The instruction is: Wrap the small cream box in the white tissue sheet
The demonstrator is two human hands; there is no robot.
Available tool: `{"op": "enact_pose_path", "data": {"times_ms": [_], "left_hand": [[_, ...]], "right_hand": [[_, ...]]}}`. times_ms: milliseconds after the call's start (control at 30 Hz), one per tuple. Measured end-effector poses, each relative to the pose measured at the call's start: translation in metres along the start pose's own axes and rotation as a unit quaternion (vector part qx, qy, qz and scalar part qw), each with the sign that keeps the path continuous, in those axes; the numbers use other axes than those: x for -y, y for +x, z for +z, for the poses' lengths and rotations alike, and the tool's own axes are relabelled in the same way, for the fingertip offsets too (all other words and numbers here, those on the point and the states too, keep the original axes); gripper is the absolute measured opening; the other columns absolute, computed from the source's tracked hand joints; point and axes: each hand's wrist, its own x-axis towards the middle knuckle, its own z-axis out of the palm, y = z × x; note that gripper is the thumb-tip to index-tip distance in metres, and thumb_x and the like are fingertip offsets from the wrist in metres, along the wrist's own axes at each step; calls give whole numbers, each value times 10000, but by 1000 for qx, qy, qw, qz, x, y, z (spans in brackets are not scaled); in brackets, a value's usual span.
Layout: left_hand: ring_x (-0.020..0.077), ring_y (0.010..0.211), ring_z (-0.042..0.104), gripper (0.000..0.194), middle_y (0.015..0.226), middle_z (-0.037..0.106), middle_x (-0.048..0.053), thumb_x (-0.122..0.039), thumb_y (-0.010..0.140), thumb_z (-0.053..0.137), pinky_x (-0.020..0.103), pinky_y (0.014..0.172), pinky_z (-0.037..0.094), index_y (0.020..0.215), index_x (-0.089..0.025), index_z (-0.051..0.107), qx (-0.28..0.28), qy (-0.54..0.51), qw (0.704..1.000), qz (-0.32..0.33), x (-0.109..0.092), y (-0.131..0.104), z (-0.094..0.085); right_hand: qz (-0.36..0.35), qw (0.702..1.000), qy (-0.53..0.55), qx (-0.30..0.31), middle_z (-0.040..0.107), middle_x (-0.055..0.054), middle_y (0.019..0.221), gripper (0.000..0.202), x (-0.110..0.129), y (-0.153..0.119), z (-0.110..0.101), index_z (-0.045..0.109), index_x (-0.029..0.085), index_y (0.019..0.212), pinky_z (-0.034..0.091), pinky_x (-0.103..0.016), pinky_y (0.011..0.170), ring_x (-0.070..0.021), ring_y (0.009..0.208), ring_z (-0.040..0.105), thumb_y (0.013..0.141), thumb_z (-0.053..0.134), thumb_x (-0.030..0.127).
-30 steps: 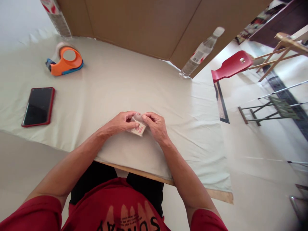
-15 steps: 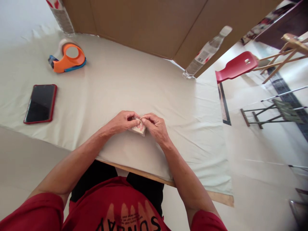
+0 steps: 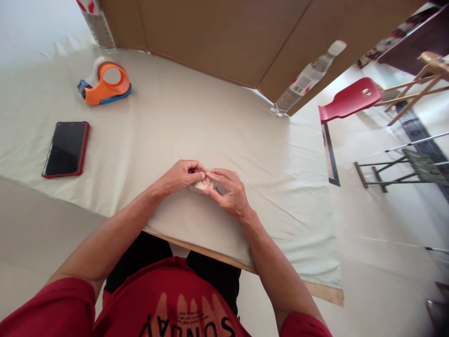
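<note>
A small pale packet with red print (image 3: 203, 185) is between my two hands, just above or on the cloth near the table's front edge. My left hand (image 3: 184, 174) pinches its left upper part, thumb on top. On its other side my right hand (image 3: 229, 191) grips the right end, thumb at the near edge and index finger at the far edge. The fingers cover much of the packet, so its full shape and what is inside do not show.
A phone with a red case (image 3: 66, 149) and an orange tape dispenser (image 3: 110, 84) lie at the left. Two plastic bottles (image 3: 103, 35), (image 3: 305, 84) stand against a cardboard panel (image 3: 210, 37). Right of the table are a red chair (image 3: 354, 99) and a folding stool (image 3: 417, 166).
My right thumb has moved from the packet's top down to its near edge, and the right fingers are spread wider around it. The camera view has shifted slightly; the left hand keeps its pinch.
</note>
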Motion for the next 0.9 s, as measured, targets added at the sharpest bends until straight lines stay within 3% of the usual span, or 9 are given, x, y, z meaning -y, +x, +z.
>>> {"op": "enact_pose_path", "data": {"times_ms": [133,333,700,900], "left_hand": [[142,700,579,284,775,682,11,-328,712,660,249,640,431,923,-148,724,17,-3,1000,-6,-1,-1,-4],[139,683,561,310,769,664,6,-321,725,636,247,620,421,966,-151,732,-3,23,1000,6,2,-2,-7],[140,720,576,274,799,675,8,-325,743,651,245,642,409,944,-154,721,1,26,1000,10,0,-3,-6],[136,705,563,260,782,672,5,-310,737,653,245,640,407,929,-151,725,0,28,1000,8,-1,-3,-6]], "right_hand": [[-33,997,-69,17,718,-111,1223,312,-2,-2,-2,736,295,1158,459,-491,996,-294,1141,657,895,685,453],[-46,993,-111,17,672,-95,1294,219,-1,1,0,740,302,1086,428,-508,1046,-302,1243,587,928,640,415],[-73,990,-120,-18,687,-99,1216,201,-1,-3,9,729,287,1080,435,-496,1040,-290,1208,596,956,606,388],[-76,991,-96,-49,680,-117,1230,268,-3,-7,10,698,268,1119,455,-488,1029,-293,1197,606,950,603,454]]}}
